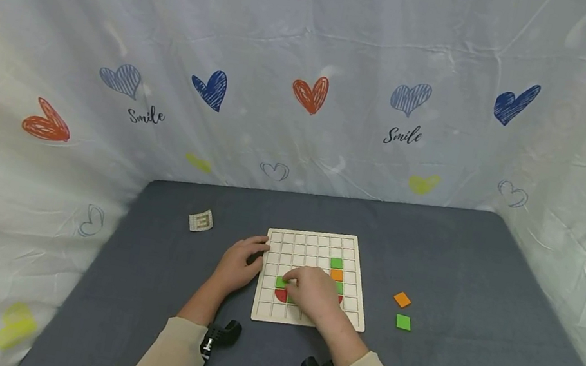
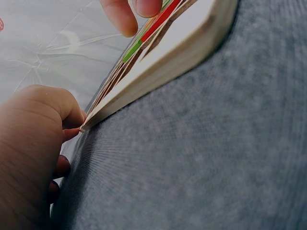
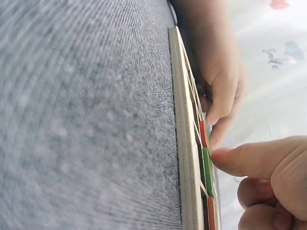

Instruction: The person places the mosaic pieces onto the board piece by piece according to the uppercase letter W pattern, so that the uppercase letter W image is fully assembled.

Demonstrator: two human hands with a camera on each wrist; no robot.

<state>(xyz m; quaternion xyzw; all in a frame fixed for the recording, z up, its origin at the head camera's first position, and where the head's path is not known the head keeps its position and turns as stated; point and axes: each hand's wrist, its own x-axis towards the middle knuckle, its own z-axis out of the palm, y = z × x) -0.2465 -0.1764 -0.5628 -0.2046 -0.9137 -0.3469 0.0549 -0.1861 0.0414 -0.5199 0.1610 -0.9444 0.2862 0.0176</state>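
Observation:
A pale wooden grid board [image 1: 313, 236] lies on the dark grey table, with coloured pieces in some cells. My left hand [image 1: 238, 268] touches its left edge with fairly straight fingers. Over the lower left cells, my right hand [image 1: 314, 290] has its fingertips at a green square tile [image 1: 281, 282]; I see nothing clearly pinched between them. Below that tile is a red rounded piece [image 1: 280, 295]. Toward the right of the board sit another green tile [image 1: 336, 263] and an orange tile [image 1: 336, 274]. In the right wrist view, the thumb is beside a green piece [image 3: 207, 170].
Loose on the table right of the board are an orange tile [image 1: 402, 300] and a green tile [image 1: 403, 322]. A small printed paper [image 1: 201, 220] lies at the back left. Behind the table hangs a white curtain [image 1: 372, 1] with hearts.

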